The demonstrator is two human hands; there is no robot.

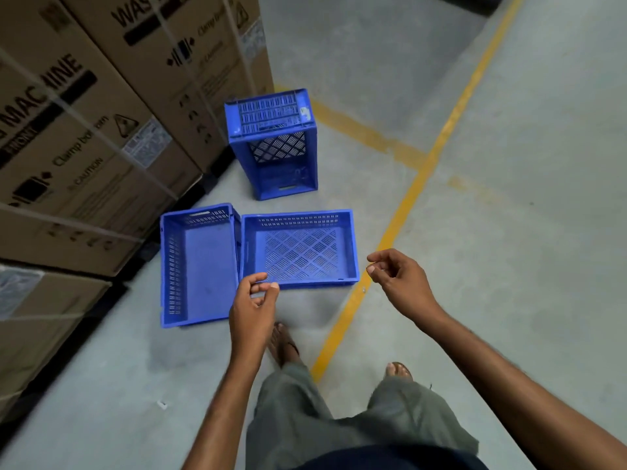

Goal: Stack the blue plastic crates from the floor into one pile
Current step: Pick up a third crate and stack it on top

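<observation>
View from a head-worn camera, looking down at a grey concrete floor (pixel 509 130). Three blue plastic crates lie on it, and none is stacked yet. Two sit open side up, touching side by side: the left crate (pixel 200 266) runs lengthwise away from the viewer and the right crate (pixel 300 249) lies crosswise. A third crate (pixel 271 144) stands beyond them, tipped onto one wall with its open mouth toward the viewer. The person's left hand (pixel 254 300) hovers at the near left corner of the right crate, and the right hand (pixel 397 276) hovers just off its near right corner. The fingers (pixel 269 287) of both hands are loosely curled and hold nothing. The step in hand appears to be picking up the right crate. To do it well, each hand should probably take a short end wall by its rim, lift level, and turn the crate to match the left crate before lowering it. Stacked cardboard boxes (pixel 68 130) stand on the left, and a yellow floor line (pixel 407 198) runs on the right.
</observation>
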